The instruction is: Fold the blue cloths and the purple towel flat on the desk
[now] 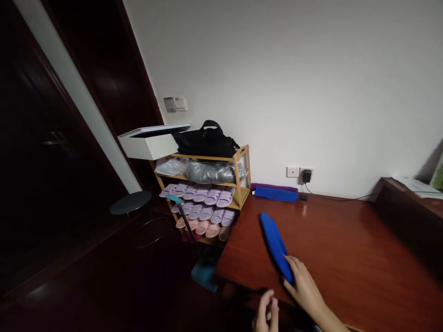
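Left hand [266, 314]: loosely open, apparently empty | right hand [306, 287]: gripping near end of long, folded blue cloth [275, 240] over red-brown wooden tabletop [332, 240] | likely light, soft; hold across folds

My desk [332, 244] looks like smooth, glossy reddish wood; the blue cloth [276, 242] on it is soft-looking, pretty matt.

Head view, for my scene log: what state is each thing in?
Held blue cloth: folded long, gripped at one end
Right hand: gripping it
Left hand: fingers curled, partly out of frame
Adapter: plugged into the wall
Slippers: lined up in rows
Stool: upright
Black bag: handle up
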### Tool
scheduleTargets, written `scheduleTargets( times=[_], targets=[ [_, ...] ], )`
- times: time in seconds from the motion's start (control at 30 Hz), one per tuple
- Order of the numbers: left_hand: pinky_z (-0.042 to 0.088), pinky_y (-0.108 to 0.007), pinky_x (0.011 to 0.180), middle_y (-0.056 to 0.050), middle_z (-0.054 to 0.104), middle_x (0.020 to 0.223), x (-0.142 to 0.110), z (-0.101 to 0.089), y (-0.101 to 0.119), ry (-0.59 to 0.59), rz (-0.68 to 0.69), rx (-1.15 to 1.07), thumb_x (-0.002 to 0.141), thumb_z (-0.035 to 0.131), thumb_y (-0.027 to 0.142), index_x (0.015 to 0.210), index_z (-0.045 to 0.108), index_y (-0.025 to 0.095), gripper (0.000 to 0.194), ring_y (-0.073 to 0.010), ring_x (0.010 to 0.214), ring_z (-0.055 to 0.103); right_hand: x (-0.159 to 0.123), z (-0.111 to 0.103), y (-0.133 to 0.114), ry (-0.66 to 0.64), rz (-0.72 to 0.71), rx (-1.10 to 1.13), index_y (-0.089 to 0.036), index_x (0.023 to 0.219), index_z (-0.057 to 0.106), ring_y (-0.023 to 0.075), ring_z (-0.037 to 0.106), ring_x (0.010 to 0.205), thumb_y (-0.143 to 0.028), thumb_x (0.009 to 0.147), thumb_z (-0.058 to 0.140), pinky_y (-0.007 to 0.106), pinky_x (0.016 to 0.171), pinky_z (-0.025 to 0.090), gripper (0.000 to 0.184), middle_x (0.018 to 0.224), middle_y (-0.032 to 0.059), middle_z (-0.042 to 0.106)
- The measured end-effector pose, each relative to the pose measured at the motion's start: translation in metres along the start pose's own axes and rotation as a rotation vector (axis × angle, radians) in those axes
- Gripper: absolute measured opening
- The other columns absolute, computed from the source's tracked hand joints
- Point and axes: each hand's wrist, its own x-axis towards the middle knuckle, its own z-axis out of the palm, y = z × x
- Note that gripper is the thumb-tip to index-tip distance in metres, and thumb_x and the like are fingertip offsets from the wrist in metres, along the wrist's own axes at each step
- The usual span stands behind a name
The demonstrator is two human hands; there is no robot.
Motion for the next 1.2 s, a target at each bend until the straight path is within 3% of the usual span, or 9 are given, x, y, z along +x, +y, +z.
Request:
scheduleTargets(
  times=[0.13, 0.27, 0.47, 0.6, 0.73, 0.87, 1.0, 1.1, 1.2],
  targets=[
    [0.055, -0.041, 0.097, -0.015, 0.073, 0.124, 0.013, 0.021, 0.019, -0.027, 0.104, -0.127, 0.082, 0.059, 0.074, 0.131, 0.058, 0.020, 0.074, -0.0331, 0.116, 0.068, -0.027, -0.020, -0.031, -0.121, -0.024, 0.268, -0.030, 0.145, 0.054, 0.0260, 0.045, 0.142, -0.033, 0.088, 0.062, 0.043, 0.120, 0.037, 0.058, 0.153, 0.0081, 0.049],
    [0.056, -0.040, 0.095, -0.020, 0.071, 0.126, 0.015, 0.036, 0.020, -0.023, 0.064, -0.329, 0.068, 0.072, 0.074, 0.127, 0.051, 0.019, 0.083, -0.0332, 0.116, 0.068, -0.036, -0.038, -0.033, -0.144, 0.005, 0.623, -0.031, 0.139, 0.061, 0.0281, 0.047, 0.141, -0.041, 0.085, 0.068, 0.048, 0.121, 0.033, 0.055, 0.150, 0.0095, 0.054],
    [0.052, -0.030, 0.060, -0.009, 0.075, 0.092, 0.016, 0.057, 0.026, -0.171, -0.115, -0.620, 0.065, 0.076, 0.072, 0.122, 0.053, 0.022, 0.078, -0.0259, 0.079, 0.073, -0.034, -0.047, -0.006, 0.112, 0.514, 1.163, -0.025, 0.113, 0.073, 0.0347, 0.067, 0.114, -0.072, 0.070, 0.072, 0.048, 0.095, 0.056, 0.064, 0.119, 0.0120, 0.074],
    [0.047, -0.026, 0.057, -0.006, 0.072, 0.090, 0.019, 0.074, 0.040, -0.291, -0.076, -0.620, 0.073, 0.071, 0.066, 0.116, 0.058, 0.022, 0.063, -0.0185, 0.071, 0.067, -0.037, -0.057, -0.004, 0.015, 0.580, 1.220, -0.027, 0.116, 0.072, 0.0287, 0.072, 0.097, -0.070, 0.078, 0.068, 0.040, 0.079, 0.059, 0.057, 0.117, 0.0088, 0.074],
    [0.051, -0.029, 0.060, -0.010, 0.072, 0.106, 0.023, 0.078, 0.037, -0.375, -0.029, -0.447, 0.078, 0.063, 0.067, 0.126, 0.057, 0.020, 0.068, -0.0218, 0.079, 0.070, -0.037, -0.059, -0.010, 0.030, 0.557, 1.205, -0.027, 0.114, 0.068, 0.0249, 0.068, 0.071, -0.065, 0.072, 0.075, 0.035, 0.055, 0.055, 0.057, 0.097, 0.0053, 0.074],
    [0.055, -0.036, 0.092, -0.014, 0.065, 0.131, 0.018, 0.059, 0.016, -0.133, 0.120, -0.283, 0.086, 0.053, 0.064, 0.141, 0.051, 0.020, 0.070, -0.0269, 0.113, 0.067, -0.037, -0.049, -0.007, 0.194, 0.411, 1.015, -0.026, 0.100, 0.068, 0.0267, 0.068, 0.091, -0.052, 0.067, 0.081, 0.038, 0.080, 0.058, 0.044, 0.095, 0.0043, 0.072],
    [0.052, -0.040, 0.103, -0.014, 0.064, 0.132, 0.000, 0.044, 0.005, 0.187, 0.394, 0.002, 0.092, 0.049, 0.064, 0.124, 0.068, 0.023, 0.056, -0.0307, 0.122, 0.062, -0.040, -0.042, -0.001, 0.187, 0.328, 0.874, -0.025, 0.098, 0.070, 0.0268, 0.067, 0.100, -0.040, 0.072, 0.075, 0.039, 0.094, 0.053, 0.031, 0.099, 0.0052, 0.071],
    [0.053, -0.041, 0.101, -0.013, 0.069, 0.121, -0.014, 0.054, 0.014, 0.171, 0.561, 0.121, 0.093, 0.050, 0.063, 0.108, 0.076, 0.026, 0.048, -0.0318, 0.116, 0.066, -0.042, -0.044, -0.002, 0.161, 0.284, 0.832, -0.025, 0.101, 0.071, 0.0275, 0.066, 0.104, -0.035, 0.073, 0.072, 0.041, 0.101, 0.050, 0.030, 0.102, 0.0055, 0.072],
    [0.054, -0.041, 0.099, -0.013, 0.070, 0.120, -0.019, 0.071, 0.029, 0.035, 0.587, 0.171, 0.093, 0.052, 0.059, 0.117, 0.073, 0.025, 0.046, -0.0311, 0.113, 0.067, -0.042, -0.048, -0.006, 0.140, 0.268, 0.869, -0.027, 0.107, 0.071, 0.0289, 0.066, 0.111, -0.034, 0.073, 0.073, 0.043, 0.104, 0.050, 0.035, 0.111, 0.0069, 0.072]
  ],
)
